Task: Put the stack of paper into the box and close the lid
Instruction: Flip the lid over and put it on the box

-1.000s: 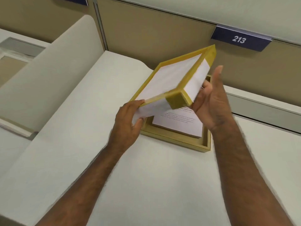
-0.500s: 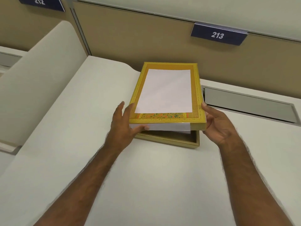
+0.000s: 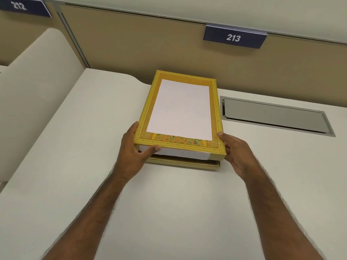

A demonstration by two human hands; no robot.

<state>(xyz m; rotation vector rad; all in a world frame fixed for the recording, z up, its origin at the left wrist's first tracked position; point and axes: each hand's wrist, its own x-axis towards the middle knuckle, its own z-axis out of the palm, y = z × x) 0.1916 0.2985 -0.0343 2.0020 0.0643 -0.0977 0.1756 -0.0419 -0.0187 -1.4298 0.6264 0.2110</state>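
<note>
On the white table (image 3: 169, 212) there is 1 gold box (image 3: 187, 163), 1 gold-bordered lid (image 3: 180, 109) with a white panel on top, and 2 hands. The lid sits over the box, almost level, its near edge raised a little so a dark gap and the box's near wall show below it. The left hand (image 3: 131, 154) has its grip closed on the lid's near left corner, thumb across the white near face and fingers up the left side. The right hand (image 3: 234, 151) holds the near right corner, thumb on the top edge. The stack of paper is hidden under the lid. On the far partition hang 2 blue number plates, 212 (image 3: 20, 6) and 213 (image 3: 233, 37); 1 grey hatch (image 3: 272, 116) is set in the table to the right of the box.

Against 0.5 s ago, the lid has come lower and the gap over the box is narrower; both hands keep their corners.
</note>
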